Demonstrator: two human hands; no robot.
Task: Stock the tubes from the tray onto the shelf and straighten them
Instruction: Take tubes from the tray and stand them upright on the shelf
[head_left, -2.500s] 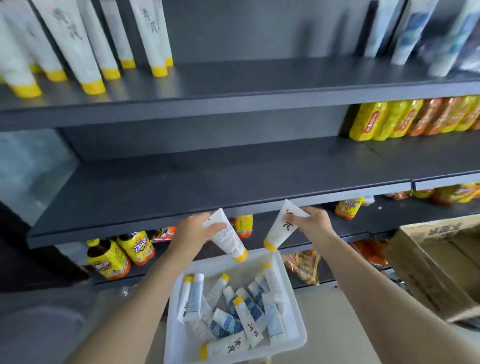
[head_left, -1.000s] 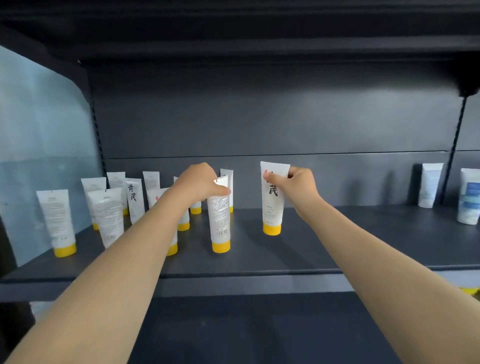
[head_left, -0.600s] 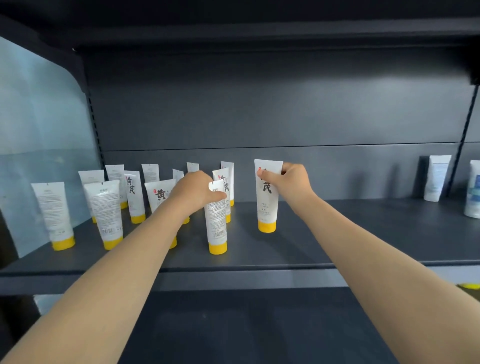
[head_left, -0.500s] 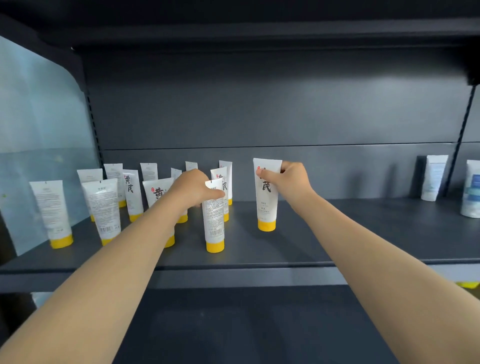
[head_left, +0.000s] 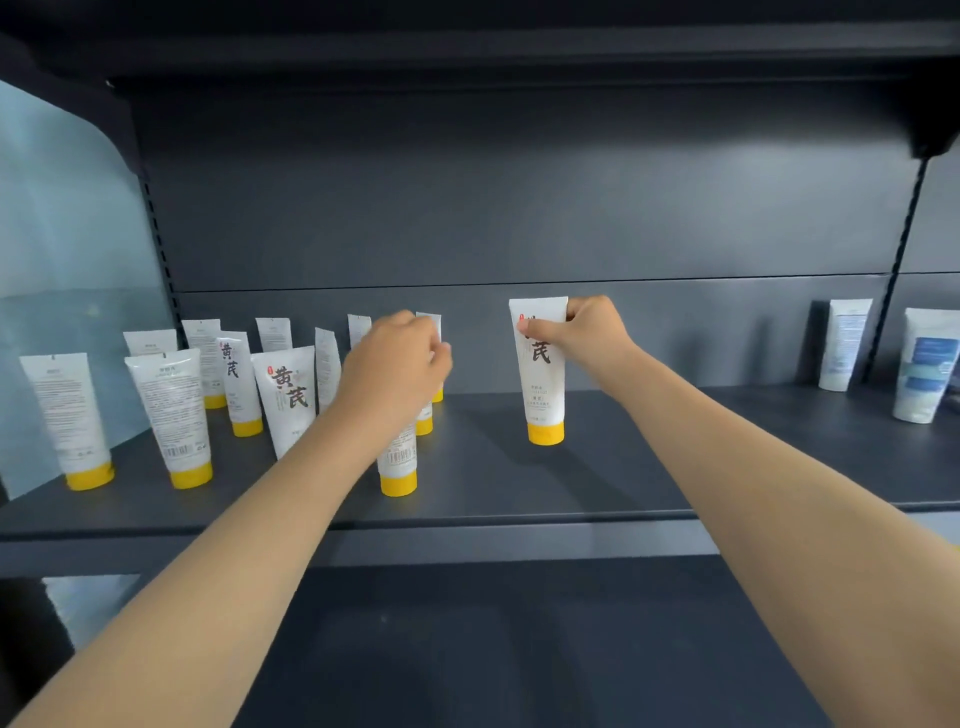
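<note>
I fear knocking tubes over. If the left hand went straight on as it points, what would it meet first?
Probably the tubes standing behind the left hand, before the back wall; depth is unclear.

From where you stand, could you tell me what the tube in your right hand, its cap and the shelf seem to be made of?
Tube: probably soft plastic, white, satin; flat crimped top, printed lettering.
Cap: hard-looking yellow plastic, smooth, faint sheen.
Shelf: likely painted metal, dark grey, matt; thin folded front lip, dull soft reflections.
</note>
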